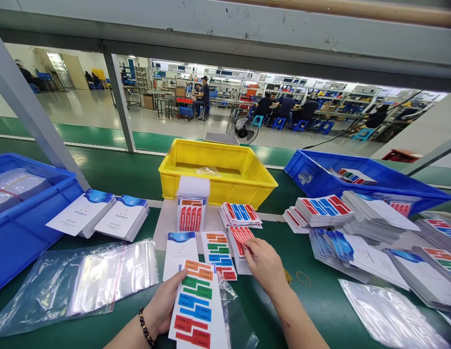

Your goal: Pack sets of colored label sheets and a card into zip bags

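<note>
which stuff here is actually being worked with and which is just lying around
In hand: left hand, multicolour sticker sheet; right hand, on the red sticker sheet.
Lying about: yellow bin, zip bags, blue crate, white booklets.

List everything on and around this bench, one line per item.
Yellow bin: one, yellow, back centre.
Blue crates: two, blue, far left and back right.
White booklets: two stacks, white with blue tops, left; more fanned out at right.
Clear bags: piles, clear, front left and front right.
Red-and-blue sticker stacks: several, centre and right.
Multicolour sticker stack: one, centre.
Rubber band: one, yellowish, beside the right hand.
Fan: one, dark, on the floor behind.
Co-workers: several, dark clothing, seated in the background.
Left hand: holds a multicolour sticker sheet; beaded bracelet on the wrist.
Right hand: fingertips on the red sticker stack.
</note>
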Demonstrator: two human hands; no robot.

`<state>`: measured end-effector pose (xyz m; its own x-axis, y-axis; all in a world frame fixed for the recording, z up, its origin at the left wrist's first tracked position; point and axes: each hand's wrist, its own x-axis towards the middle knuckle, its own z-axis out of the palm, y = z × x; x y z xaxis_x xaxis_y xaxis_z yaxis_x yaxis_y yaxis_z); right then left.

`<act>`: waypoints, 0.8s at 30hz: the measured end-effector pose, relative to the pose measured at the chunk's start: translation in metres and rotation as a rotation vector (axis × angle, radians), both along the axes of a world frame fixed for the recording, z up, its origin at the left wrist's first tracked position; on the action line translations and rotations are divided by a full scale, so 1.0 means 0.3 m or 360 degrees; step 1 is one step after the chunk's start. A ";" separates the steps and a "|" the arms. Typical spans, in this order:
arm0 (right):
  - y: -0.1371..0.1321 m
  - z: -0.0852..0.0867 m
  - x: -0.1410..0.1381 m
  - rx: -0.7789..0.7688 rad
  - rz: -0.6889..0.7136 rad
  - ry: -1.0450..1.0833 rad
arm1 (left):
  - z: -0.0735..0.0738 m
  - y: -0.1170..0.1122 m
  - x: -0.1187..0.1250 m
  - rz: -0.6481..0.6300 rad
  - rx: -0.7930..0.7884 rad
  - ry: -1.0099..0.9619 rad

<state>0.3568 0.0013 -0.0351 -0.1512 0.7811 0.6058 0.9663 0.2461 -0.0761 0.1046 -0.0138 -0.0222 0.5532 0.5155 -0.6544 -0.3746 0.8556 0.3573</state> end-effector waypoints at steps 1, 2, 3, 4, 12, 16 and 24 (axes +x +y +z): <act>-0.015 0.019 -0.019 0.0155 0.0091 0.0084 | 0.001 0.001 0.002 0.0022 -0.0003 0.0007; -0.034 0.039 -0.047 0.0293 0.0193 0.0157 | -0.003 0.000 0.005 0.0049 0.0012 0.0028; -0.057 0.057 -0.086 0.0360 0.0304 0.0197 | -0.011 0.000 0.008 0.0088 0.0043 0.0057; -0.082 0.071 -0.131 0.0354 0.0410 0.0215 | -0.022 -0.001 0.012 0.0134 0.0086 0.0079; -0.187 -0.020 -0.404 0.0220 0.0972 0.0059 | -0.087 -0.008 0.022 0.0292 0.0538 0.0197; -0.183 -0.044 -0.419 0.0240 0.1003 0.0092 | -0.083 -0.018 0.021 0.0215 0.0638 0.0392; -0.167 -0.007 -0.336 -0.0282 0.0782 0.0729 | -0.091 -0.028 0.009 0.0205 0.0644 0.0226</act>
<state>0.2561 -0.0488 -0.0374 -0.2723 0.7804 0.5628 0.6068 0.5932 -0.5290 0.1073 -0.0223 -0.0496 0.3868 0.8045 -0.4508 -0.3922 0.5859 0.7092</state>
